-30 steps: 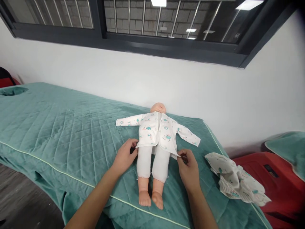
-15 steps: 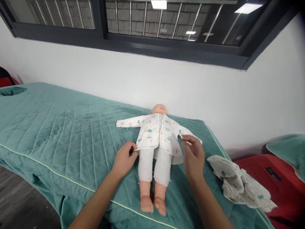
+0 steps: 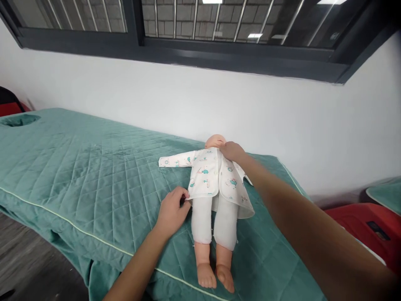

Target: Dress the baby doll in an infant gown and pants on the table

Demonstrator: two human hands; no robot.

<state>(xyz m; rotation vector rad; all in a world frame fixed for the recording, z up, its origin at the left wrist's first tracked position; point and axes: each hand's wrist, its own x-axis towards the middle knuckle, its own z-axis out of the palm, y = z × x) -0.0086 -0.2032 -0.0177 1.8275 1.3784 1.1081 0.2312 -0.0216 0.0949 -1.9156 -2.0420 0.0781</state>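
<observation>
A baby doll (image 3: 214,217) lies on its back on a teal quilted bed (image 3: 94,175), head toward the wall. It wears a white printed jacket (image 3: 206,175) and white leggings. My left hand (image 3: 171,211) pinches the jacket's lower left hem beside the doll's hip. My right hand (image 3: 231,150) reaches over the doll and grips the jacket at the collar, just under the doll's chin. My right forearm covers the doll's far sleeve.
A white wall with a dark-framed window runs behind the bed. A red seat (image 3: 369,230) stands to the right of the bed. The bed's face hole (image 3: 19,120) shows at the far left. Dark floor lies at the lower left.
My right hand has let go of the jacket's lower right hem and moved up to the collar. The view has shifted so the crumpled printed cloth at the right is hidden. My left hand holds still.
</observation>
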